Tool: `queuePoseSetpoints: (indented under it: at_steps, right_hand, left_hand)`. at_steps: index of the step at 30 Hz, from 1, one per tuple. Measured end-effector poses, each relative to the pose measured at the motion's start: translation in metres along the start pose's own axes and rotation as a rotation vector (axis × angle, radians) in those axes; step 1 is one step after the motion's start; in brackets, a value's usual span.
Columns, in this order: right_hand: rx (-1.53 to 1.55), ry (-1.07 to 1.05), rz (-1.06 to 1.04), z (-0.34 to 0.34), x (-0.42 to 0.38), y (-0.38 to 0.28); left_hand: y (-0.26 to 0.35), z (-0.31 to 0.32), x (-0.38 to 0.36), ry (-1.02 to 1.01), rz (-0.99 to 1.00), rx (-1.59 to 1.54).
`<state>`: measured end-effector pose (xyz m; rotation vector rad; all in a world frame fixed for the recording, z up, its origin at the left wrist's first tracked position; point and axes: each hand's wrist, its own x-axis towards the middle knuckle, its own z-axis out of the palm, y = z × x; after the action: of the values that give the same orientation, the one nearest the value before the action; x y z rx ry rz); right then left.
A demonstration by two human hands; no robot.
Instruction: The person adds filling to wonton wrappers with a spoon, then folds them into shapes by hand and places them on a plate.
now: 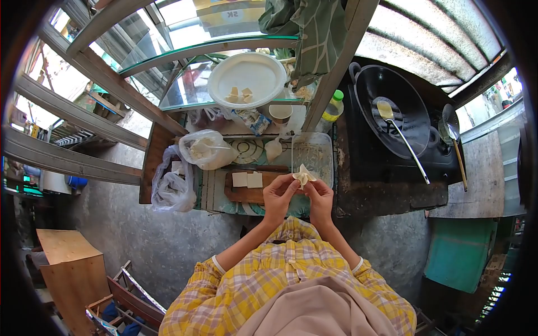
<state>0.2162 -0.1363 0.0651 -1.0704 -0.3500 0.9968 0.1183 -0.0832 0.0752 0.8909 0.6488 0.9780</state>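
Between the fingertips of my left hand [278, 195] and my right hand [320, 201] is a folded, pale dough wrapper [304, 176], its points sticking up. Both hands are closed on it over the front of the worktop. Just left of my left hand, two square wrappers [247, 180] lie on a brown wooden board [241, 194]. A clear plastic container [312, 154] stands behind my hands. Farther back, a white plate [247, 79] on the glass shelf holds several folded pieces [239, 94].
Plastic bags [174, 187] and a bag of pale contents [207, 150] sit at the left. A paper cup [281, 113] and green-capped bottle [334, 106] stand behind. At the right, a black wok [400, 131] with a spatula rests on the stove; a strainer [450, 121] lies beside it.
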Motion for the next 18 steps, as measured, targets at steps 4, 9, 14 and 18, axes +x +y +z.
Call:
queuePoseSetpoints:
  at_steps: [4,9,14,18]
  right_hand:
    - [-0.102,-0.051,-0.151,0.003,0.0,-0.004]
    - [-0.289,-0.03,-0.295,-0.002,0.001,-0.002]
    - [-0.284,-0.024,-0.339,0.001,0.0,-0.004]
    - [-0.425,-0.108,-0.42,0.0,-0.001,-0.015]
  left_hand:
    - [-0.004,-0.004,0.001,-0.006,0.06,0.062]
    - [-0.001,-0.002,-0.001,-0.002,0.03,0.045]
    - [0.002,-0.001,-0.001,-0.021,0.047,0.057]
    - [0.006,0.0,-0.002,-0.031,0.067,0.042]
